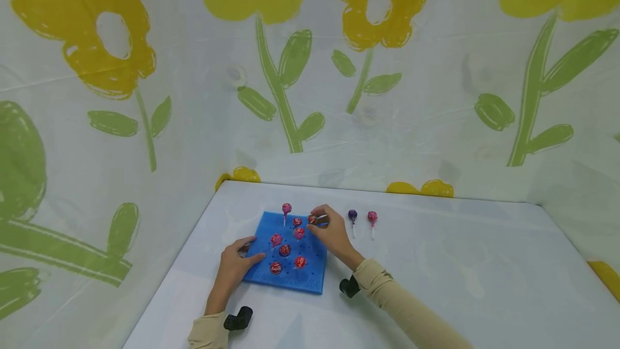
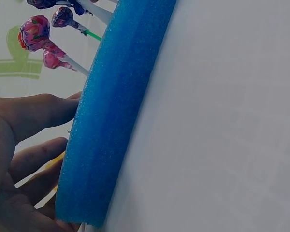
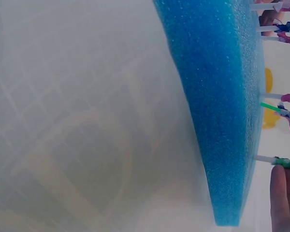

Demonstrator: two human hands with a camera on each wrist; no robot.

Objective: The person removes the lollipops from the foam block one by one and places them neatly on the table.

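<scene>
A square blue foam board [image 1: 310, 279] lies on the white table, with several wrapped lollipops standing in its top by their sticks. My left hand [image 1: 232, 267] holds the board's left side; its thumb [image 2: 43, 113] is at the top face and the other fingers are by the edge. At the far right corner my right hand [image 1: 333, 233] pinches a lollipop [image 1: 312, 220] by its wrapped head. In the right wrist view, that lollipop's green wrapper [image 3: 282, 162] is at my fingertips and its white stick meets the foam.
A dark purple lollipop [image 1: 352, 214] and a pink one [image 1: 372, 216] lie on the table [image 1: 436, 263] right of the board. One pink lollipop [image 1: 287, 208] stands near the board's back edge. Behind the table hangs a flower-printed cloth [image 1: 416, 123].
</scene>
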